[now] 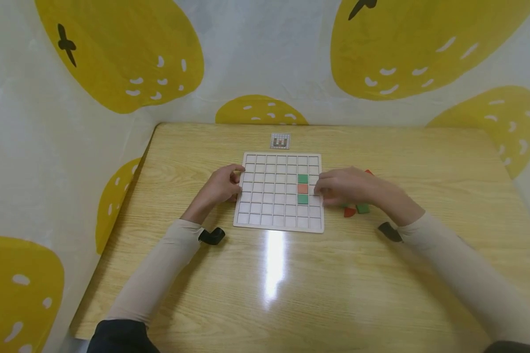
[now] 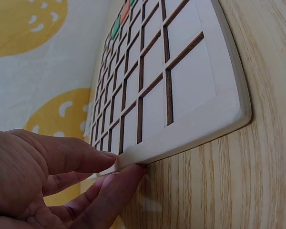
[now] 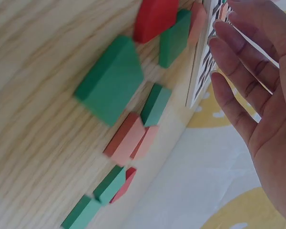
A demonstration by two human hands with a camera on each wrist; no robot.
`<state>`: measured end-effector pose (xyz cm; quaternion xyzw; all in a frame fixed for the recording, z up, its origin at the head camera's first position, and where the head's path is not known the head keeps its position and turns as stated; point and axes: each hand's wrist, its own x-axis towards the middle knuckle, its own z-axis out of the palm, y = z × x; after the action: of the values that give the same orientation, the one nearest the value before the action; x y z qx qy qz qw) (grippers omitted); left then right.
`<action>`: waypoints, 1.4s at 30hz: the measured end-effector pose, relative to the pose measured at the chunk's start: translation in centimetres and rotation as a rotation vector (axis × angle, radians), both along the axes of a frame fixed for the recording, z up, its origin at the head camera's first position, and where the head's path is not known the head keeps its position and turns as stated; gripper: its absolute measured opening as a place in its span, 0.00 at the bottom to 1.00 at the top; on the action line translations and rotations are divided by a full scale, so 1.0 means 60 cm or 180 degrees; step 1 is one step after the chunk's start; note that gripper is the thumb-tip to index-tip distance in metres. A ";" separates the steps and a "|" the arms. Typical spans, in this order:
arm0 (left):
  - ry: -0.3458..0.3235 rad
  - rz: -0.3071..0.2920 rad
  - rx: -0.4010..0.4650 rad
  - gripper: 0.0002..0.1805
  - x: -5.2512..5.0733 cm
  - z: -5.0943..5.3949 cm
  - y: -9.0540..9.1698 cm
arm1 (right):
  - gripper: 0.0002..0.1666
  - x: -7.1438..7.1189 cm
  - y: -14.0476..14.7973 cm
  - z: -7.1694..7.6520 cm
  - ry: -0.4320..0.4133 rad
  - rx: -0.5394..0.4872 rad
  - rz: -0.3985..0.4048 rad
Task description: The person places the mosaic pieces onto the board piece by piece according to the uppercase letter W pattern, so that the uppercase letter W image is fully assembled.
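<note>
A white square grid board (image 1: 265,215) lies on the table. Two green tiles (image 1: 303,179) and an orange tile (image 1: 303,189) between them form a column in its right part. At the board's left edge, my left hand (image 1: 224,184) pinches the rim between thumb and finger, as the left wrist view shows close up. My right hand (image 1: 344,184) is at the opposite edge, fingertips over the border cells. Several fingers (image 3: 245,90) appear loosely extended in the right wrist view, but what lies between thumb and forefinger is hidden.
Behind the board lies a small pattern card (image 1: 280,141). Loose pieces sit beside and under my right hand, among them a green tile (image 1: 362,209), a red rounded piece (image 1: 350,212) and an orange block (image 3: 125,138). A fruit-print sheet (image 1: 265,59) hangs behind the table (image 1: 335,284).
</note>
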<state>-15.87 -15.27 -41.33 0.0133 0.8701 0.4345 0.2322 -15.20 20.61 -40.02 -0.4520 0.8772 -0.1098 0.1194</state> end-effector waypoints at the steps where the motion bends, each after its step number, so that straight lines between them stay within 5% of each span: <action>1: 0.0006 -0.0001 -0.0009 0.34 0.000 0.000 0.000 | 0.12 0.002 0.003 0.001 -0.0009 -0.0007 -0.0007; 18: 0.0042 -0.0013 0.0020 0.33 0.001 -0.001 0.000 | 0.14 0.037 0.049 0.009 -0.0168 -0.0038 -0.0245; 24: 0.0030 -0.0008 -0.0001 0.33 0.001 0.002 0.000 | 0.14 0.047 0.062 0.012 -0.0063 0.0137 -0.0220; 42: 0.0043 -0.0030 0.0019 0.32 -0.001 -0.003 -0.002 | 0.16 0.072 0.088 0.005 0.0429 -0.0168 -0.0036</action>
<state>-15.90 -15.41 -41.51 0.0210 0.8703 0.4359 0.2283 -10.88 25.92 -39.71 -0.4564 0.8825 -0.1030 0.0475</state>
